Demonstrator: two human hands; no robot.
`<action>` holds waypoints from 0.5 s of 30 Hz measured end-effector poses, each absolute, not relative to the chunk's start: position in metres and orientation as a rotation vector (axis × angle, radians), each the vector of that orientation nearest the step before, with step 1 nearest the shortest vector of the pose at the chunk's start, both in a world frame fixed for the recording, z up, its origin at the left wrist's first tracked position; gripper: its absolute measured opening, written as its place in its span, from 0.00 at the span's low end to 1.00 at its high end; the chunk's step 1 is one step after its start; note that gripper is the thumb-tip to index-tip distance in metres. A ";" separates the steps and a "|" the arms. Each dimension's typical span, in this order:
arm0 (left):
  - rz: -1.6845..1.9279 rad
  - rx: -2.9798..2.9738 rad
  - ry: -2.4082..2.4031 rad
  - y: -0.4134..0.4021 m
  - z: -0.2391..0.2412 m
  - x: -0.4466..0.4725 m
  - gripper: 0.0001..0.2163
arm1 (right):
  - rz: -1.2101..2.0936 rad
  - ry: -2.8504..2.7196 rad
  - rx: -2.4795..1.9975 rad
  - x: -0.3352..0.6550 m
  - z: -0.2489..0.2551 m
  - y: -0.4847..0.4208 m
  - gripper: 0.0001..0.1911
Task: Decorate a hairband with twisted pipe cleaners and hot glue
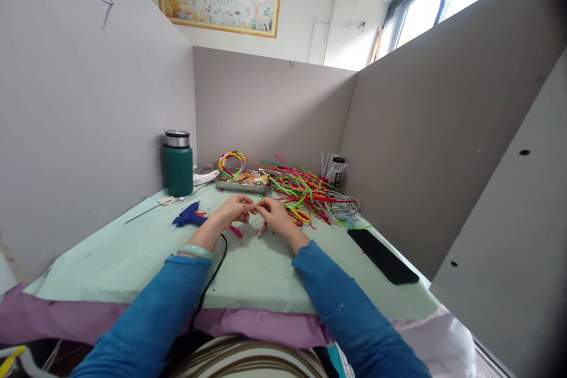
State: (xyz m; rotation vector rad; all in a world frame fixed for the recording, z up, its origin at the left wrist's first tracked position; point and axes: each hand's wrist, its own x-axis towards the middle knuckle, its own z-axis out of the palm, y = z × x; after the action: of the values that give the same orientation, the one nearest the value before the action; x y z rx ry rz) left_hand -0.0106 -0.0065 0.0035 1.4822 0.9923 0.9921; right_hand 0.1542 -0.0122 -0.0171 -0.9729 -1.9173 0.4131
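Note:
My left hand [236, 210] and my right hand [273, 214] meet fingertip to fingertip over the middle of the pale green table cover [133, 260]. Both hands are closed in a pinch on a small piece that I cannot make out. A pink pipe cleaner [236, 231] lies under my left hand. A pile of coloured pipe cleaners [305, 192] lies just behind my right hand. A blue glue gun [189, 216] rests left of my left hand, its black cord [212, 277] running toward me.
A green flask [178, 165] stands at the back left. A metal tray [241, 184] with small parts and a coloured ring [232, 163] sits at the back. A black phone [383, 255] lies on the right. Grey partition walls [443, 130] close in three sides.

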 end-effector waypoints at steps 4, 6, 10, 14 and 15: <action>0.993 1.488 0.933 -0.007 0.005 -0.009 0.17 | 0.473 -1.818 -1.012 0.155 -0.020 -0.005 0.08; 0.990 1.486 0.932 -0.008 0.005 -0.009 0.17 | 0.496 -1.802 -1.012 0.155 -0.020 -0.003 0.08; 0.990 1.487 0.967 -0.008 0.005 -0.009 0.17 | 0.545 -1.817 -0.989 0.154 -0.020 -0.006 0.08; 0.989 1.475 0.985 -0.008 0.005 -0.009 0.16 | 0.601 -1.812 -0.951 0.154 -0.019 -0.008 0.09; 0.989 1.470 0.984 -0.008 0.005 -0.009 0.16 | 0.608 -1.812 -0.947 0.154 -0.019 -0.007 0.09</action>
State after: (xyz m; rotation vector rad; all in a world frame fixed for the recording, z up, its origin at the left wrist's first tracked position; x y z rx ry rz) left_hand -0.0095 -0.0075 0.0053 1.4702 0.9844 0.9891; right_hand 0.1537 -0.0074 -0.0195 -0.9475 -1.8118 0.6083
